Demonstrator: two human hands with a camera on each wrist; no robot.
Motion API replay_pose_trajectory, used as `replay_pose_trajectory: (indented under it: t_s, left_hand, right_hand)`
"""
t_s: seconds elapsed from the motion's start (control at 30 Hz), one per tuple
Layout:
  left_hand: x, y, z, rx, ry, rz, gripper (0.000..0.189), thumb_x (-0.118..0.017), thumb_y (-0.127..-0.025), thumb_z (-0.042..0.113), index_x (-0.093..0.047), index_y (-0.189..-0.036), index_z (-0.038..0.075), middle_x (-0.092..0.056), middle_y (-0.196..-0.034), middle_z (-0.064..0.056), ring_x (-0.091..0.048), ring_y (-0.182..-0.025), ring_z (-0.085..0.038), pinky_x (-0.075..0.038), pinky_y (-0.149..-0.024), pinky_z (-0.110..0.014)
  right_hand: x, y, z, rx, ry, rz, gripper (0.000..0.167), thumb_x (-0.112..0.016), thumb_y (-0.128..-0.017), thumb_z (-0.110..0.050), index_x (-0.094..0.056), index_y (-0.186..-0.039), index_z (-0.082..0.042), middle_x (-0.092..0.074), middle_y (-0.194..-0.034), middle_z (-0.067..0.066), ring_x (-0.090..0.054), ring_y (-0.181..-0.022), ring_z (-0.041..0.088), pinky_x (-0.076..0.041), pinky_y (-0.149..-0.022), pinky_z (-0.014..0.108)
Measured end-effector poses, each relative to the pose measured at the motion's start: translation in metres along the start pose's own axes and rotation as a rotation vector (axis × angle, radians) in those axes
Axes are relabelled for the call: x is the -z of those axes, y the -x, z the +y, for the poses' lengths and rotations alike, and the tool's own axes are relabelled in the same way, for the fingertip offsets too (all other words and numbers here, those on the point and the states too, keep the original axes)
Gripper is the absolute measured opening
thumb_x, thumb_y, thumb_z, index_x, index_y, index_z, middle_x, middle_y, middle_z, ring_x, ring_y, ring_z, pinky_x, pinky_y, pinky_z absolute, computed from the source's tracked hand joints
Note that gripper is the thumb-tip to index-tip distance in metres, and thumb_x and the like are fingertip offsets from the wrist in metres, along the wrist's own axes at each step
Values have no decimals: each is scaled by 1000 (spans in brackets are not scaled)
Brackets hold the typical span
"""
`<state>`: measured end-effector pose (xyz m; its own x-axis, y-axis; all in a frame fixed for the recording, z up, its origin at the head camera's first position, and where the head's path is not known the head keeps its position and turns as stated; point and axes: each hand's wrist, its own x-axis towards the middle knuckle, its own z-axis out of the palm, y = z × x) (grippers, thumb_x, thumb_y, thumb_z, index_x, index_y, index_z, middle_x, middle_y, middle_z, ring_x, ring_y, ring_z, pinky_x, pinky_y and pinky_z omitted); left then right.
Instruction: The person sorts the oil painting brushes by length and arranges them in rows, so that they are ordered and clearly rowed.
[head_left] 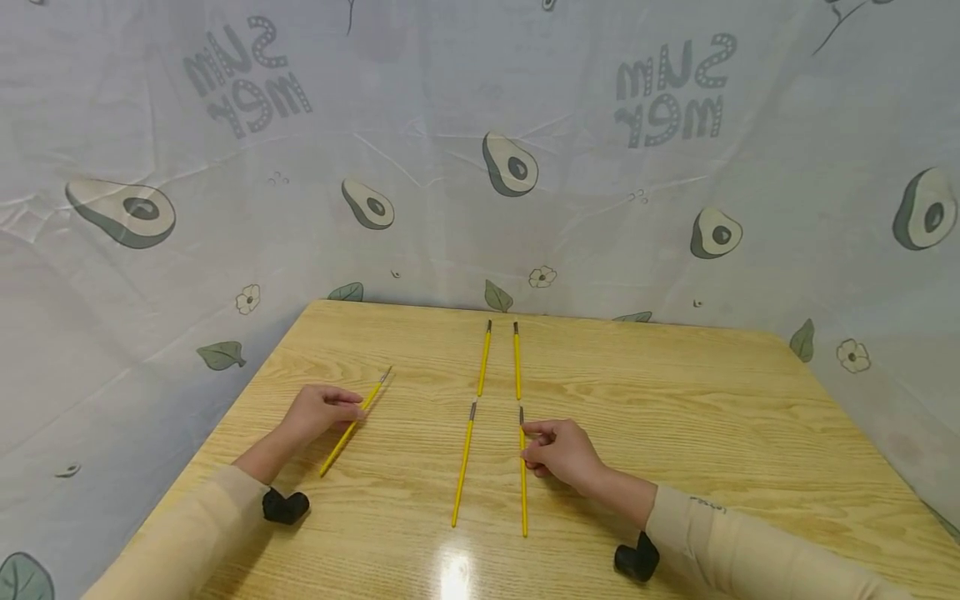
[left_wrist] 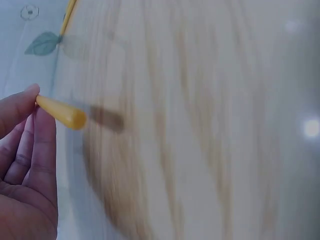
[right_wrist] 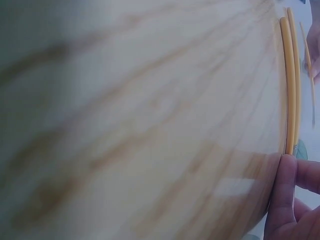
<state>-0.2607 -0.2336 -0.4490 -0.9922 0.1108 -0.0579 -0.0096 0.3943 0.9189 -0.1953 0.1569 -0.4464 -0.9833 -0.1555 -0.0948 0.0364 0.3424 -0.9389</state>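
My left hand (head_left: 318,412) pinches a yellow paintbrush (head_left: 336,453) between thumb and fingers, its bristle end slanting away to the right. Close up in the left wrist view, the rounded handle end of that paintbrush (left_wrist: 62,114) points toward the camera. Fingertips of my right hand (head_left: 562,454) hold another yellow paintbrush (head_left: 523,500) near its metal ferrule; this one lies lengthwise at the front right. To its left lies a third, front-left paintbrush (head_left: 463,471). Beyond these two are a back-left paintbrush (head_left: 484,362) and a back-right paintbrush (head_left: 517,367), bristles pointing away.
The wooden table (head_left: 675,375) reaches back to a pale curtain (head_left: 450,108) printed with avocados and leaves, which also surrounds the sides. Black objects sit by each wrist, one by the left sleeve (head_left: 202,525) and one by the right sleeve (head_left: 742,542).
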Motion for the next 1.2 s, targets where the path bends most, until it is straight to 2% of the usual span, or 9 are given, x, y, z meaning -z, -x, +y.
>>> replay_pose_trajectory:
  t_s: [0.2,0.33,0.57,0.8,0.93,1.2]
  left_hand:
    - [-14,5,8,-10,48,-39,32,-74,-87,9,-68,-113,-8,-72,-96,-13,-69,-81,-20,-58,-71,-33]
    - [-25,6,7,-4,61,-52,31,-75,-86,10,-70,-112,-6,-72,-96,-11,-69,-81,-20,-58,-71,-32]
    - [-49,13,16,-20,73,-45,24,-75,-85,8,-72,-105,-6,-72,-92,-10,-68,-78,-18,-58,-68,-32]
    - [-72,19,20,-5,87,-55,19,-75,-85,6,-74,-101,-4,-71,-90,-8,-68,-77,-18,-58,-67,-32]
    - [-82,24,20,-33,67,-73,17,-75,-85,5,-74,-100,-3,-71,-89,-7,-68,-78,-19,-58,-67,-32]
    - [-95,30,24,-124,-11,-56,12,-74,-84,0,-75,-95,-3,-70,-82,-6,-67,-71,-18,-57,-61,-31]
  right_hand:
    - [0,0,1,1,0,-3,44,-69,-84,8,-58,-127,11,-61,-75,10,-67,-68,23,-58,-58,35]
    - [0,0,0,-3,-1,-2,44,-69,-84,8,-58,-127,11,-61,-75,10,-67,-68,23,-58,-58,35]
    - [0,-1,0,-14,-4,1,44,-69,-83,9,-58,-126,10,-62,-76,10,-67,-68,23,-58,-58,35]
    - [0,-1,0,-17,1,5,44,-69,-83,9,-59,-126,10,-62,-75,10,-67,-68,23,-58,-57,35]
    - [0,-1,0,-17,2,7,44,-69,-83,9,-59,-126,10,-62,-75,11,-67,-68,23,-58,-57,35]
    - [0,-2,0,-19,-5,6,45,-70,-83,9,-59,-126,10,-62,-75,10,-67,-68,22,-58,-57,34]
